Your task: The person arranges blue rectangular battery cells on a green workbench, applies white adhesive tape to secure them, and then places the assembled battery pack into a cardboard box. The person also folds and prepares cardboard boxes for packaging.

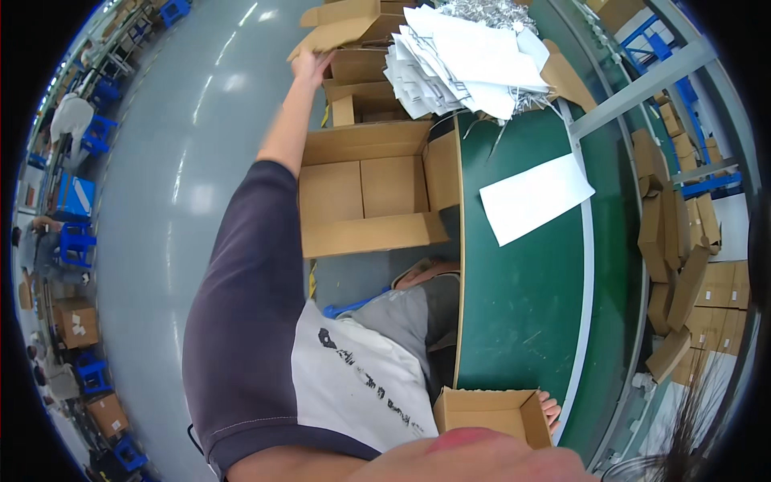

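My left arm stretches far forward, and my left hand (312, 66) grips the edge of a raised flap of an open cardboard box (341, 32). Its fingers are closed on the cardboard, partly hidden behind it. At the bottom right my right hand (551, 410) holds a small open cardboard box (490, 399) by its right side. Only the fingertips of that hand show. Between my arms, beside the bench, lies a larger open cardboard box (365, 189) with nothing inside.
A green worktop (522, 313) runs along the right, bearing a white sheet (536, 199). Farther up lies a heap of papers (466, 60) with silvery shredded material (490, 10). Flattened cartons (662, 233) lean beyond a metal frame (642, 88). Blue stools (78, 243) and people are far left.
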`<action>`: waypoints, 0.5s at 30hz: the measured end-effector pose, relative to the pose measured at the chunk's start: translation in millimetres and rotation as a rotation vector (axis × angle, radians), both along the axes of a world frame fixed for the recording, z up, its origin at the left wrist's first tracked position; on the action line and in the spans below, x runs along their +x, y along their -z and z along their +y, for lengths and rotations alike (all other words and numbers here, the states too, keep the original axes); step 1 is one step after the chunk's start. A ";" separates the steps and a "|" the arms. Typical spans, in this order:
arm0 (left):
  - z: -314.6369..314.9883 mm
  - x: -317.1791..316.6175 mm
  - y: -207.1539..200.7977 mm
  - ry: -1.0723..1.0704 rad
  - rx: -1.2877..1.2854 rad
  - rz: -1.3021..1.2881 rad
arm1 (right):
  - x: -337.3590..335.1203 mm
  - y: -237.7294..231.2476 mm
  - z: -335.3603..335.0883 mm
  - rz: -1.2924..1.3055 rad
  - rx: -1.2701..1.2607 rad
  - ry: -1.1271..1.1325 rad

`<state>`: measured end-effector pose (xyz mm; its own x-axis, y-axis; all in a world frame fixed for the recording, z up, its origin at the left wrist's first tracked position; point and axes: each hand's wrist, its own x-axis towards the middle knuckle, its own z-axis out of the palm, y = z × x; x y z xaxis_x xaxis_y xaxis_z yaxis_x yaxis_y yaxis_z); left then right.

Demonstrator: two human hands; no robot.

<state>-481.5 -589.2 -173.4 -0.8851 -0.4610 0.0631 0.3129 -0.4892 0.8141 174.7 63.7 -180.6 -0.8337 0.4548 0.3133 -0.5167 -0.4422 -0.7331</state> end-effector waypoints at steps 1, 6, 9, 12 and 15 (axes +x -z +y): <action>14.1 -20.5 -5.8 0.130 0.159 -0.272 | -1.1 0.8 1.8 0.079 0.009 -0.058; 21.1 -10.6 44.2 0.461 -0.520 -0.550 | -9.2 -6.1 -19.8 0.054 0.079 -0.017; 96.0 37.6 81.1 0.665 -0.575 -0.442 | 22.4 -36.6 -58.4 0.048 0.181 0.006; 96.8 129.5 98.8 0.431 -0.584 -0.302 | 25.1 -54.3 -61.1 -0.003 0.201 0.024; 88.3 207.6 94.8 0.123 -0.686 -0.120 | 49.6 -70.1 -51.6 -0.068 0.252 0.283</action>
